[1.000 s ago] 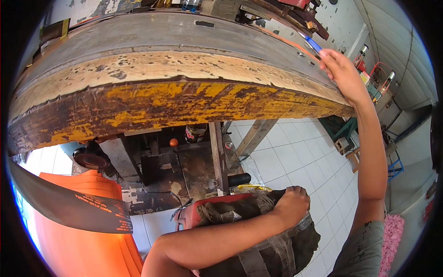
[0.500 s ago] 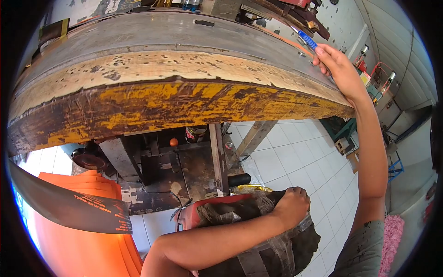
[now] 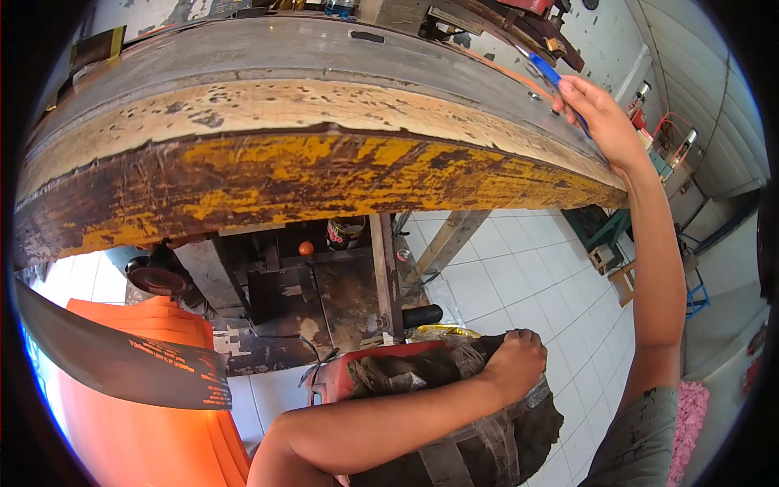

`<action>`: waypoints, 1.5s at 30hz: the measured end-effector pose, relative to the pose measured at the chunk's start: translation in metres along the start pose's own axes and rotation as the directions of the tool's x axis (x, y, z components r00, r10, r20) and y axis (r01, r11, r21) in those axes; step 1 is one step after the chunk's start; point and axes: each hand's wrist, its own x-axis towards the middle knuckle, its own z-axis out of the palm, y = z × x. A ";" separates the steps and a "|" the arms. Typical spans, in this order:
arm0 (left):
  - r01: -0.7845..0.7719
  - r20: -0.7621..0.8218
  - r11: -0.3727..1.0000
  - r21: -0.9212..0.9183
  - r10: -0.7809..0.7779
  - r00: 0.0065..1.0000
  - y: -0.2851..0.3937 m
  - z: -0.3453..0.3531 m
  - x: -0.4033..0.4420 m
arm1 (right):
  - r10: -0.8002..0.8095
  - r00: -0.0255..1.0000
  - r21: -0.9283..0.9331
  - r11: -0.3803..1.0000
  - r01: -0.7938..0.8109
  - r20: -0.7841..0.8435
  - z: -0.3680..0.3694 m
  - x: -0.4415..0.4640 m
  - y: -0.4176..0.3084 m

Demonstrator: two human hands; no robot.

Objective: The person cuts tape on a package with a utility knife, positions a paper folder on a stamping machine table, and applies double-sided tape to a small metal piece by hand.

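Note:
My right hand (image 3: 596,118) is raised above the right end of the workbench (image 3: 324,174), closed around a blue pen-like tool (image 3: 545,69). The tool's pale pointed tip faces up and left. Lower down, my left hand (image 3: 517,363) lies on the far right corner of a dark bundle (image 3: 479,438) wrapped in clear tape. Its fingers are curled over the bundle's edge, and their undersides are hidden. My left forearm crosses over the bundle. A red plastic part (image 3: 333,381) shows beneath the bundle's left side.
Orange sheets (image 3: 154,430) and a curved dark sheet with orange print (image 3: 130,365) stand at the lower left. Under the bench are a can (image 3: 345,234), a small orange ball (image 3: 306,248) and metal legs (image 3: 385,276). Dark machinery (image 3: 527,32) sits at the back.
The blue tool first tilted with its tip toward the upper left, then moved slightly right. My left hand stays on the bundle. The bench has shifted slightly in view.

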 end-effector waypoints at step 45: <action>-0.002 -0.008 1.000 0.026 0.002 1.000 0.001 0.002 -0.001 | -0.015 0.999 0.043 0.999 0.017 -0.050 0.008 -0.009 -0.007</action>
